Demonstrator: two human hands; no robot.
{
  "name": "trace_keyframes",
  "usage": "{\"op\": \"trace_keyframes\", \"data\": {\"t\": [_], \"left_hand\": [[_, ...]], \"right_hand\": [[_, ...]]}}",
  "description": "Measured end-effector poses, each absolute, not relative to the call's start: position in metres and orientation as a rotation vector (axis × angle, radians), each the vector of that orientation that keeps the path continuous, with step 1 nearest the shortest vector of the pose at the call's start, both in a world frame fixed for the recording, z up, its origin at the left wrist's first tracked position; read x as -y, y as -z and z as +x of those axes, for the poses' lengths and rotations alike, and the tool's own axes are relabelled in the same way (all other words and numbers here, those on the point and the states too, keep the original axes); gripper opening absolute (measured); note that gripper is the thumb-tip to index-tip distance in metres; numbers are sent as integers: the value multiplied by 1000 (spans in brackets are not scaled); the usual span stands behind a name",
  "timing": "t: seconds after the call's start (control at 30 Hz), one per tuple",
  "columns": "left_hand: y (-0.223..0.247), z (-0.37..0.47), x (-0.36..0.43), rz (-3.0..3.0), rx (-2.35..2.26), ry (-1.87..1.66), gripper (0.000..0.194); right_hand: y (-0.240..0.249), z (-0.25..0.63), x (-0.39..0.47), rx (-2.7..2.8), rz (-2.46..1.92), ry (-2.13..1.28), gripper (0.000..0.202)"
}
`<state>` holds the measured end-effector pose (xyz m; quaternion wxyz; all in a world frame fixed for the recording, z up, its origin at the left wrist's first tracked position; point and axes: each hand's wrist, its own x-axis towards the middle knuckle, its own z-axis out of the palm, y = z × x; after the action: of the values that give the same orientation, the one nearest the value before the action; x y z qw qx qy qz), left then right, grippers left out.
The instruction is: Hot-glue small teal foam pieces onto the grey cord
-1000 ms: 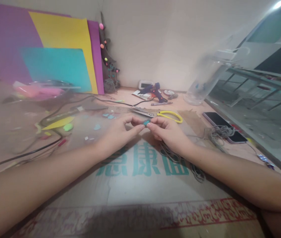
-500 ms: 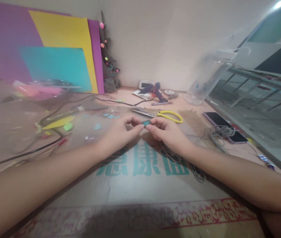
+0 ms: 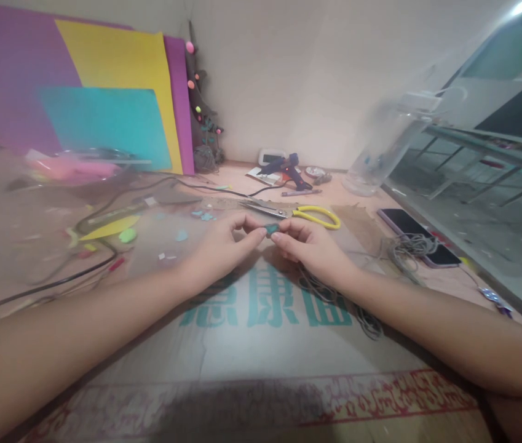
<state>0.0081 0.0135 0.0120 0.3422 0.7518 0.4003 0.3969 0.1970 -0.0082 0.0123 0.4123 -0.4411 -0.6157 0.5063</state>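
Observation:
Between my two hands, over the middle of the table, is a small dark teal piece (image 3: 271, 229), perhaps felt or foam; its exact kind is too small to make out. My left hand (image 3: 237, 243) pinches its left side between thumb and forefinger. On the right side, the thumb and fingertips of my right hand (image 3: 304, 243) grip it too. Thin grey cord (image 3: 318, 286) hangs below my right hand and trails on the printed sheet (image 3: 261, 351). Just behind my fingers lie scissors (image 3: 316, 216) with yellow handles. Several light blue cut pieces (image 3: 204, 215) are beyond my left hand.
A dark blue glue gun (image 3: 288, 169) stands at the back. On the right are a phone (image 3: 403, 224) with tangled cord on it and a clear plastic jug (image 3: 380, 147). Black cable (image 3: 43, 283) curves across the left. Coloured sheets (image 3: 113, 123) lean at the back left.
The teal piece has tilted slightly between my fingertips. Both hands stay in nearly the same place.

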Motion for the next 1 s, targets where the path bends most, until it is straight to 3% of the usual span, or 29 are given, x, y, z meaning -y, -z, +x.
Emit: {"op": "trace_keyframes", "data": {"t": [0.67, 0.9, 1.0], "left_hand": [[-12, 9, -13, 1973, -1029, -1023, 17], [-10, 5, -11, 2154, -1042, -1183, 11], [-8, 5, -11, 2236, -1002, -1213, 10]], "right_hand": [[-9, 197, 7, 1589, -1091, -1243, 24], [-10, 202, 7, 1569, -1083, -1133, 34], [-13, 202, 8, 1559, -1087, -1096, 28]]}}
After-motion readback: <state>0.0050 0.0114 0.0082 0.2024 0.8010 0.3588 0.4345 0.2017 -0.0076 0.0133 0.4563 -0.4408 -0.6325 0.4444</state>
